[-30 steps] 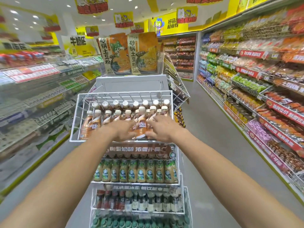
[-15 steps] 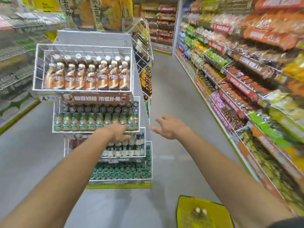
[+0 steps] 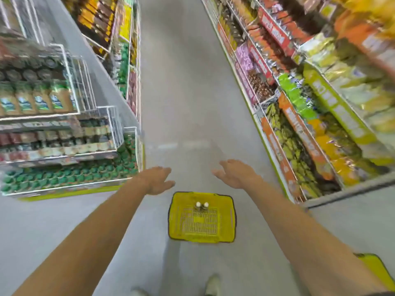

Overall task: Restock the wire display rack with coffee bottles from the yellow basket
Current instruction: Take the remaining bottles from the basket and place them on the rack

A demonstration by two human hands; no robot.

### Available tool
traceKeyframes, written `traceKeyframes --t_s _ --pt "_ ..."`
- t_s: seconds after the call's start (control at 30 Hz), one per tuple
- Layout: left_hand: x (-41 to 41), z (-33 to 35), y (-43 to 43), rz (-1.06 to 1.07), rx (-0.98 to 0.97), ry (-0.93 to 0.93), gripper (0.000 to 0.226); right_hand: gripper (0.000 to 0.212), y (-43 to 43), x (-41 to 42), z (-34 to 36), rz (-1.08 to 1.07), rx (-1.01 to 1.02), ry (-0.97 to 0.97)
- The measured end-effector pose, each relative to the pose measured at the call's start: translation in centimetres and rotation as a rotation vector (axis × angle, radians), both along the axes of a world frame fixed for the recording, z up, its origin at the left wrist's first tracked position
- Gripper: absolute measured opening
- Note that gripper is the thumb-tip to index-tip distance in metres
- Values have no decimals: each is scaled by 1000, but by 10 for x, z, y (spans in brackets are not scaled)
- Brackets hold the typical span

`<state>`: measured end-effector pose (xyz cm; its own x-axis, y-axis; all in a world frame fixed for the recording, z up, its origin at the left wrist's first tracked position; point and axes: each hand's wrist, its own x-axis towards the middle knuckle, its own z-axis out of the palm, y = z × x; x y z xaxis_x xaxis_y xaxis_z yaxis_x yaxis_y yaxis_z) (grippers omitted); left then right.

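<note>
Down on the grey floor [image 3: 188, 107] of the aisle, your yellow basket [image 3: 183, 199] sits upright, in the middle between the two rows of goods; two coffee bottles [image 3: 201, 205] with pale caps stand side by side against its far wall, close together, and the grid bottom of the basket shows on their near side.

Your left hand [image 3: 157, 179] hovers just left of the basket's far left corner; its fingers are released and stretched out, grasping nothing. Your right hand [image 3: 234, 174] hovers off the far right corner; its fingers are likewise released and spread, grasping nothing. The two hands are apart, and neither touches the basket or the bottles; how high they hang above the floor cannot be told.

To the left stands the wire display rack [image 3: 84, 88], well apart from the basket, its tiers stepping outward toward the floor; green-labelled bottles [image 3: 40, 101] fill an upper tier and green-capped bottles [image 3: 64, 178] fill the lowest, though blur hides the labels between them. Along the right runs a long shelf [image 3: 310, 107] packed with bright packets. At the near edge a pale shoe [image 3: 212, 285] shows; at the near right corner a yellow thing [image 3: 376, 270] is cut off by the frame, too little of it showing to name.
</note>
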<state>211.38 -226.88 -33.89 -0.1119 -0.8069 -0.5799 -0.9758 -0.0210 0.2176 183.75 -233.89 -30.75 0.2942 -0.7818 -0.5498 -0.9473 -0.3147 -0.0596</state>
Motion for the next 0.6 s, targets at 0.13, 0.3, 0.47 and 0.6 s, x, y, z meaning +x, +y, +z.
traceKeyframes --t_s 0.13,0.3,0.47,0.6 --pt "-57 -100 8 -26 124 82 68 66 12 -51 -102 -76 159 31" --pt "-79 -250 10 64 255 70 66 63 32 -70 -257 -128 280 10" --pt "-95 -446 10 171 319 115 65 67 41 -79 -460 -163 339 -21" --pt "-105 -607 -11 195 282 113 72 68 25 -83 -624 -174 344 -16"
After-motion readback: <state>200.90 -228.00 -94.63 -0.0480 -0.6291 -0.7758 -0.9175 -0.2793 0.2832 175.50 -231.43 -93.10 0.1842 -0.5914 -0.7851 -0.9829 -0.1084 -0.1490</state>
